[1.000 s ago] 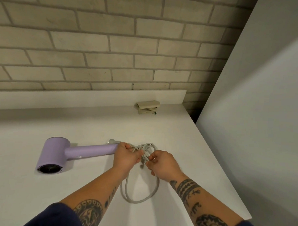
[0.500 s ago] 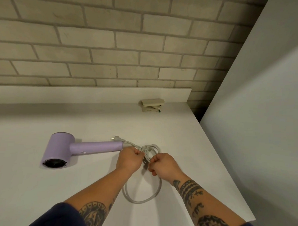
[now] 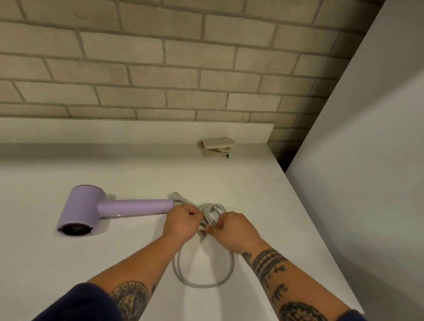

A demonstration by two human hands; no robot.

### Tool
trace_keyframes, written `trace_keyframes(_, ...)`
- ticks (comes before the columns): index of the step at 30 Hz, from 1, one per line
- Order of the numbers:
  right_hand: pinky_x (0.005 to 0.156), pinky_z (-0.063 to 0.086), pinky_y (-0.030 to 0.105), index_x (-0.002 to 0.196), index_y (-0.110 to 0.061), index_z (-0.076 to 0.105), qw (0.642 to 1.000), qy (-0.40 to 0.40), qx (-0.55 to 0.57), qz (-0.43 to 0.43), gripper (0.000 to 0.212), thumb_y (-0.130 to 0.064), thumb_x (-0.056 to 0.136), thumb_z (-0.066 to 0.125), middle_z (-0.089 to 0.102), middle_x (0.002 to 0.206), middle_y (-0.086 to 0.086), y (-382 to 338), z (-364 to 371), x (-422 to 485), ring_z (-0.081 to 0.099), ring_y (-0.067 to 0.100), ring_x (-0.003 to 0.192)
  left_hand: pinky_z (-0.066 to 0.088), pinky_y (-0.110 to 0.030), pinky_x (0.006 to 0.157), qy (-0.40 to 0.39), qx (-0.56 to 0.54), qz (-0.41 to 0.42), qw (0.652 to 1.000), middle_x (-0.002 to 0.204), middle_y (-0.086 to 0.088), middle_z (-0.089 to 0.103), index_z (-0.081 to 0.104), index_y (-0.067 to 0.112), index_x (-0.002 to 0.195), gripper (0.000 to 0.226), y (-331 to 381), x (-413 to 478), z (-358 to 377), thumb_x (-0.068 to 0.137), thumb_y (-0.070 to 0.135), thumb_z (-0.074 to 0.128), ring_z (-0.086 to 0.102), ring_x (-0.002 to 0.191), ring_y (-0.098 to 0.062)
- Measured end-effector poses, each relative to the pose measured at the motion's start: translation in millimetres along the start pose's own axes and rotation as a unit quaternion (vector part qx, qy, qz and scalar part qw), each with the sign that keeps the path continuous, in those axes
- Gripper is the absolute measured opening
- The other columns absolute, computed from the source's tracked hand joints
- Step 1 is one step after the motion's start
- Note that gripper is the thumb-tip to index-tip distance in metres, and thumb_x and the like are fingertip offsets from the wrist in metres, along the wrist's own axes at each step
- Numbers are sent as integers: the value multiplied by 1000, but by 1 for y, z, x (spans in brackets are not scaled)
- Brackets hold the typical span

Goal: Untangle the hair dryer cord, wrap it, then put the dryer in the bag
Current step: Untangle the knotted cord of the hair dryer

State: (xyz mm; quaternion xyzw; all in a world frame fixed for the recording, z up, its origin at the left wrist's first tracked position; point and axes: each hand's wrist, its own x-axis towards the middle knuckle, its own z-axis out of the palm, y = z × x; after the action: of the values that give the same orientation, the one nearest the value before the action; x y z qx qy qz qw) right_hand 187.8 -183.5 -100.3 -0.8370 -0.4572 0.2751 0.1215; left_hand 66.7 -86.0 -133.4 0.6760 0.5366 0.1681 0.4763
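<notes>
On the white table (image 3: 58, 263) the lilac hair dryer (image 3: 103, 210) lies on its side, left of the frame's centre. Its fat barrel is at the left with the dark round opening turned toward the bottom of the picture, and its handle stretches right toward the hands. The pale grey cord (image 3: 204, 283) leaves the handle's end and bunches into a knot of small coils just right of centre. From there one long loop trails down the frame and lies flat on the table between the two forearms. The plug (image 3: 177, 196) rests on the table just above the handle's end. The left hand (image 3: 182, 223) is balled into a fist, knuckles up, fingers curled round strands of the cord right beside the handle's tip; whether it touches the handle I cannot tell. The right hand (image 3: 232, 229) meets it from the other side of the bunch, thumb and bent fingers pinching the coils, the two hands nearly touching. Both forearms are tattooed and come out of dark blue sleeves (image 3: 81, 307) at the bottom edge. Farther up the frame, against the low white ledge (image 3: 135, 130) at the table's back, sits a folded beige fabric piece (image 3: 217, 147), well apart from the dryer; whether it is the bag I cannot tell. Behind it rises a pale brick wall (image 3: 161, 62), and a plain white panel (image 3: 374, 166) fills the right side.
</notes>
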Motion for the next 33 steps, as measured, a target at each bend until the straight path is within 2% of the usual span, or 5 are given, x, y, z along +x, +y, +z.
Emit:
trace_keyframes(6, 65, 43, 29, 74, -22, 54, 992, -24, 121, -39, 24, -36, 93, 62, 61, 77, -3, 6, 2, 1, 55, 15, 70, 62, -49, 76, 12, -45, -22, 999, 64, -11, 63, 55, 16, 62, 31, -2, 7, -4, 91, 26, 63, 60, 64, -23)
trace_keyframes(10, 63, 40, 27, 67, -20, 53, 949, -106, 297, -26, 28, -22, 89, 69, 57, 68, 3, 40, -16, -6, 50, 14, 61, 57, -40, 66, 14, -63, -22, 998, 62, -4, 59, 53, 16, 65, 33, 3, 8, 0, 94, 26, 64, 55, 60, -20)
trace_keyframes(19, 65, 45, 27, 78, -26, 60, 992, -125, -8, -19, 23, -47, 83, 67, 61, 83, -8, 36, -27, -3, 57, 11, 75, 43, -29, 59, 8, -25, -4, 1000, 67, -9, 63, 59, 13, 68, 32, 2, 8, 9, 97, 27, 63, 57, 61, -21)
trace_keyframes(27, 66, 44, 29, 89, -21, 62, 998, 1, -46, -39, 25, -41, 97, 51, 63, 89, 0, -1, -3, 7, 64, 24, 86, 50, -33, 59, 9, 30, 27, 999, 67, -4, 64, 58, 16, 68, 30, 5, 6, 5, 97, 24, 60, 57, 62, -19)
trace_keyframes(33, 63, 41, 30, 63, -28, 45, 997, -20, 56, -48, 31, -33, 94, 48, 55, 75, -4, 10, -11, 0, 52, 18, 73, 48, -27, 84, 77, 131, 136, 979, 119, 6, 42, 65, 9, 83, 19, 7, 3, 5, 97, 20, 62, 60, 92, -17)
